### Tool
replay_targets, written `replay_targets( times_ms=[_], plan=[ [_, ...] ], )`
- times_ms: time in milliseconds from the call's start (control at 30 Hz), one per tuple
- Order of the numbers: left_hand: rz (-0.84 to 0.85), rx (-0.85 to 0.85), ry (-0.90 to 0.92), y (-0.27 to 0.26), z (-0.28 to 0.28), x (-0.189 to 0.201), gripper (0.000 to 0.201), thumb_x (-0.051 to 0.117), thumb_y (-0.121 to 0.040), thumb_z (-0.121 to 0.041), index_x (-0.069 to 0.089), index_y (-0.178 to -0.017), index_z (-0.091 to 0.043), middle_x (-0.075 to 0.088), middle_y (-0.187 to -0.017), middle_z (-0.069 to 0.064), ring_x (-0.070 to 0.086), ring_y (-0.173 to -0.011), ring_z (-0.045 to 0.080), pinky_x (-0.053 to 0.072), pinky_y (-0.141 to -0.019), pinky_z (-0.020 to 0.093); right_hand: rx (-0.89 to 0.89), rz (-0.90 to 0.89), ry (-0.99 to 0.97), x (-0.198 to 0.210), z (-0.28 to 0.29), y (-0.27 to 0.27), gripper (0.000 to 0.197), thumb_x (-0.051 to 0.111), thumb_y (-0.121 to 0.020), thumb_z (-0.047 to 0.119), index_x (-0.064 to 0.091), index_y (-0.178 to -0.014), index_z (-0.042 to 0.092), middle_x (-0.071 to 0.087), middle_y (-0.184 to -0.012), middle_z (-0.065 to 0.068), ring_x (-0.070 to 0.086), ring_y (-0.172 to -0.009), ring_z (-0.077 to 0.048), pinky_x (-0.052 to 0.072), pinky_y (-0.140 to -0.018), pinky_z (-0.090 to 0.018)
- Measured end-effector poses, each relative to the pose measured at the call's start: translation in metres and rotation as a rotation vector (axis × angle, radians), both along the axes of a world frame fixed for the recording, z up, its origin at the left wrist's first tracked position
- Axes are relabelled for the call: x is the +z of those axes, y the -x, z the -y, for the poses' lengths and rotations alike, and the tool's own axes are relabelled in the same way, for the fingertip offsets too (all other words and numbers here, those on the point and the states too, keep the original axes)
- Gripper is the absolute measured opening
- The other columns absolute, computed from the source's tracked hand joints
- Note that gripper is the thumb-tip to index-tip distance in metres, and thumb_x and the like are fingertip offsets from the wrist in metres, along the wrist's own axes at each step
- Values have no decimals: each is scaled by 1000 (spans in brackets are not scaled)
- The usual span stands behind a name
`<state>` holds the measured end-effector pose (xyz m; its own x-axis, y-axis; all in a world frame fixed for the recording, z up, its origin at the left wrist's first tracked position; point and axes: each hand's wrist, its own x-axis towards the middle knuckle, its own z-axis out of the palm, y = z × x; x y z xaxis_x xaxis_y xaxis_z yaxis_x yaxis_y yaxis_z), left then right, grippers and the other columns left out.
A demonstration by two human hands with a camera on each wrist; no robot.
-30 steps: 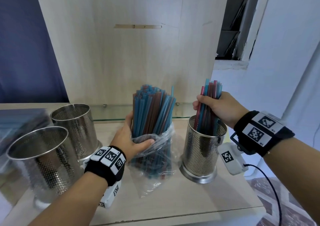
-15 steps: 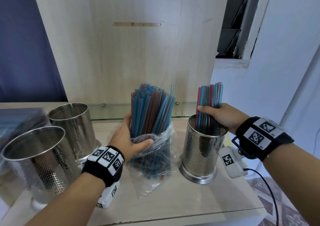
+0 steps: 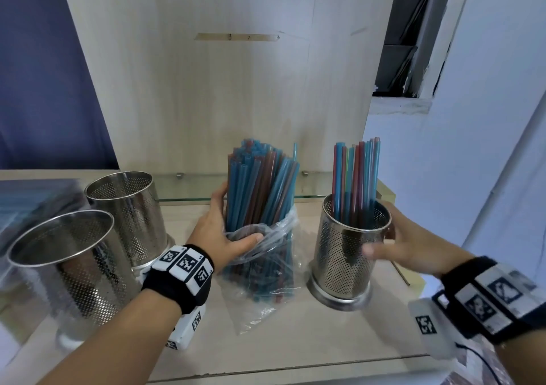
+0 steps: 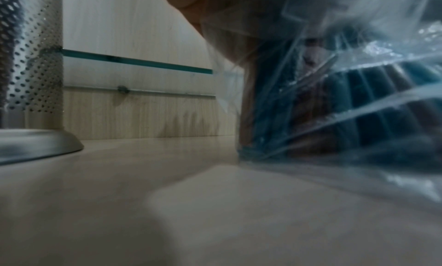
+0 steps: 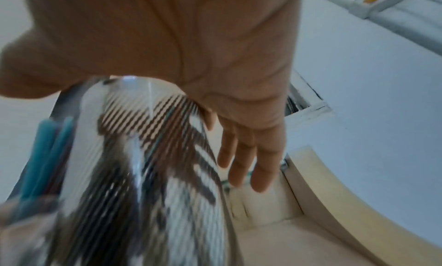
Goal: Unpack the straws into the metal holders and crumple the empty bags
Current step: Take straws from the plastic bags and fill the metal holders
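Note:
A clear plastic bag point(image 3: 266, 284) of blue and brown straws point(image 3: 260, 183) stands upright in the middle of the wooden table. My left hand point(image 3: 227, 228) grips it at the bag's mouth, thumb in front; the left wrist view shows the bag point(image 4: 347, 109) close up. To its right, a perforated metal holder point(image 3: 345, 254) holds a small bunch of coloured straws point(image 3: 354, 177). My right hand point(image 3: 396, 239) is beside that holder, thumb across its front. In the right wrist view its fingers point(image 5: 246, 156) stretch straight past the holder point(image 5: 155, 166) and hold nothing.
Two more metal holders point(image 3: 130, 207) point(image 3: 68, 266) with nothing visible inside stand at the left. Behind them lies a blurred pile of more bagged straws point(image 3: 32, 201). A low glass shelf point(image 3: 192, 186) and a wooden panel close the back. The table's edge point(image 3: 295, 367) runs along the front.
My right hand has let go of the bunch of straws, which now stands in the right holder, and has dropped down beside the holder. The left hand still holds the bag.

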<state>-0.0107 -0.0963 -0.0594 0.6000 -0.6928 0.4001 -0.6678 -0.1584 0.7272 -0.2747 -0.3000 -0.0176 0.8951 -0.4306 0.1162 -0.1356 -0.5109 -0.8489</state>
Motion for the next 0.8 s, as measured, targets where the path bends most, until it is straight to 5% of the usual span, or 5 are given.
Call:
replay_targets(
  times_ms=[133, 367, 467, 600, 800],
  plan=[
    [25, -4, -9, 5, 0, 2, 105, 85, -72, -28, 13, -148, -30, 51, -100, -20, 56, -88, 3, 45, -83, 18, -82, 115, 80, -29, -7, -10, 105, 95, -54, 34, 32, -138, 29, 56, -119, 31, 54, -114, 11, 45, -91, -10],
    [56, 60, 168, 9, -2, 1, 97, 83, -74, -20, 20, -148, -14, 51, -105, -21, 57, -86, -14, 41, -79, 1, -162, 122, 123, -42, 5, -43, 128, 94, -41, 56, 25, -145, 29, 57, -128, 17, 56, -120, 0, 45, -107, -35],
    [33, 53, 171, 7, 1, 0, 92, 84, -74, -15, 24, -145, -12, 48, -102, -26, 53, -86, -26, 40, -75, -5, -190, 110, 153, -40, 5, -53, 121, 96, -47, 45, 24, -144, 30, 60, -119, 18, 57, -109, 9, 48, -101, -25],
    [-51, 1, 15, 0, 3, -4, 85, 84, -74, -28, 30, -139, -25, 55, -106, -16, 58, -97, 4, 51, -93, 28, -196, 126, 177, -39, 3, -64, 119, 96, -55, 31, 21, -147, 23, 54, -116, 24, 51, -101, 22, 42, -85, -3],
    [-299, 29, -10, -20, 3, -4, 74, 87, -69, -29, 40, -125, -32, 60, -103, -19, 59, -97, -2, 47, -77, 13, -195, 149, 192, -40, -5, -72, 123, 93, -62, 30, 7, -150, 31, 51, -121, 23, 54, -108, 9, 38, -91, -3]
  ],
)
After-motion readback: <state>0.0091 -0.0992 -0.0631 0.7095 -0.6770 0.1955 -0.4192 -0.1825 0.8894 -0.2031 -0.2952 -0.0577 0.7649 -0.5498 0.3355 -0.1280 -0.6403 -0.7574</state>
